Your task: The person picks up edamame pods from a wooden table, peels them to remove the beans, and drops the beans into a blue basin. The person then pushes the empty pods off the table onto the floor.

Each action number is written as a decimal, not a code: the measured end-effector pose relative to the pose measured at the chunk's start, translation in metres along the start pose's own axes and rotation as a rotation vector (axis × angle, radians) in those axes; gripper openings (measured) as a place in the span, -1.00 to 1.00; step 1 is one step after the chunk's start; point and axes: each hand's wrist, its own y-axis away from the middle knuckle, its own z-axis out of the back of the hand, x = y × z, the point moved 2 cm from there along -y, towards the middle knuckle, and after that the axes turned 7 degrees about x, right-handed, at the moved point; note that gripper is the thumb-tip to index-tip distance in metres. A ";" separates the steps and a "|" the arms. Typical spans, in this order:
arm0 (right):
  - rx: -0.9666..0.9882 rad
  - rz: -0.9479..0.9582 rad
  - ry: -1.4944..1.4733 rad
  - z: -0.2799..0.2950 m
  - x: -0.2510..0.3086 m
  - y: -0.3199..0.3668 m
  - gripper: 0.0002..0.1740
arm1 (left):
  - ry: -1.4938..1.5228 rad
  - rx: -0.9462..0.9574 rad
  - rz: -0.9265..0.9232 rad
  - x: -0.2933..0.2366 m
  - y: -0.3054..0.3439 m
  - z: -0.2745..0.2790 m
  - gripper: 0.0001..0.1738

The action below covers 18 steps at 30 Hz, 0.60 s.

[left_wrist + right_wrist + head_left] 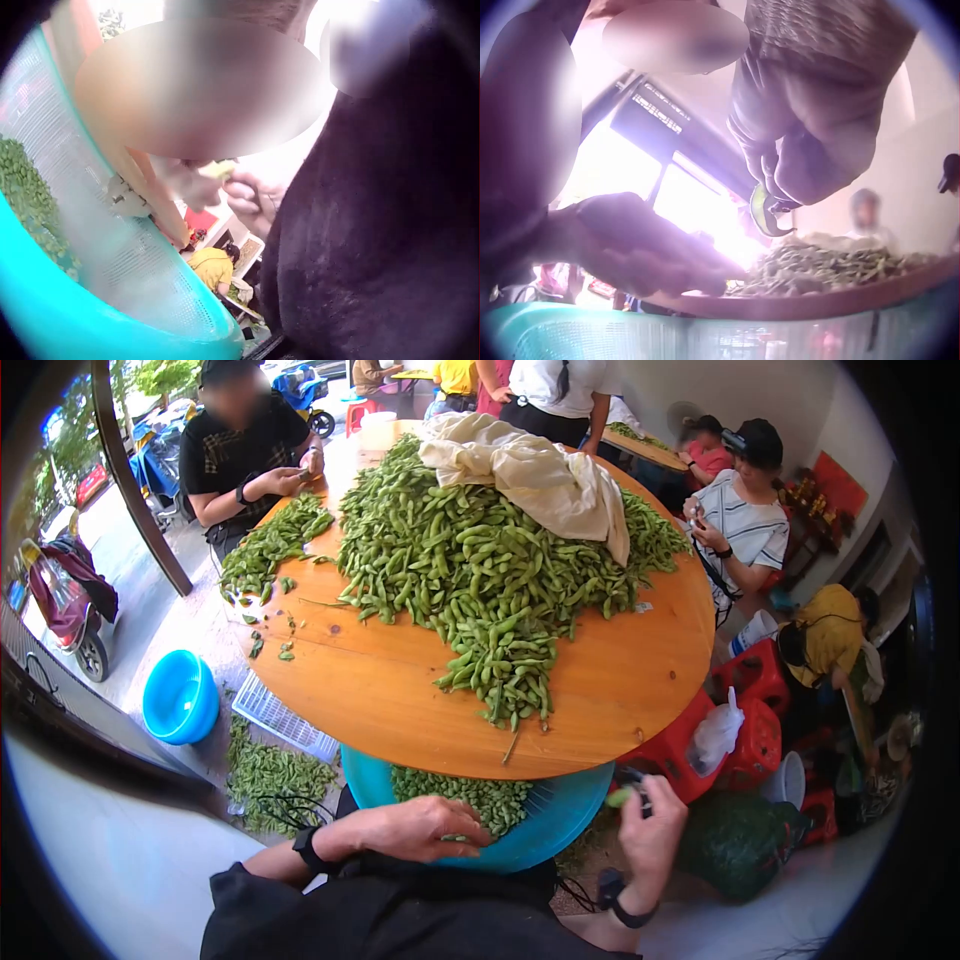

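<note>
My right hand (652, 830) pinches a green pod (618, 797), with something small and dark between the fingers. In the right wrist view the curved pod (761, 214) hangs from the right fingertips. My left hand (425, 828) is over the blue-green basket (365, 782), its fingers extended and slightly bent; whether it holds anything is hidden. Shelled green beans (465, 797) lie in the basket. In the left wrist view, a pod (219, 170) shows near blurred fingers. A large heap of pods (450, 550) covers much of the round wooden table (330, 690).
A pale cloth (530, 475) lies on the heap. Pods and shells (275, 775) are on the floor beside a white crate (283, 720) and blue basin (180, 697). Red stools (752, 745) and a dark green bag (740, 845) stand right. Several people are around.
</note>
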 end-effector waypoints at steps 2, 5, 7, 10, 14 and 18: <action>0.050 -0.127 0.118 0.017 -0.018 0.011 -0.93 | -0.120 -0.082 -0.062 -0.008 -0.002 0.018 -0.82; -0.026 -0.171 0.122 0.020 -0.033 0.019 -0.91 | -0.269 -0.476 0.120 -0.005 -0.018 0.061 -0.82; -0.006 -0.158 0.095 0.012 -0.027 0.013 -0.90 | -0.446 -0.507 0.117 0.007 -0.031 0.067 -0.82; -0.003 -0.083 0.016 -0.005 -0.012 0.004 -0.90 | -0.633 -0.503 0.124 0.017 -0.044 0.070 -0.80; 0.037 0.008 -0.076 -0.023 0.009 -0.008 -0.93 | -0.700 -0.438 0.215 0.027 -0.055 0.068 -0.80; 0.131 0.055 -0.201 -0.041 0.027 -0.016 -0.86 | -0.689 -0.467 0.179 0.033 -0.054 0.065 -0.82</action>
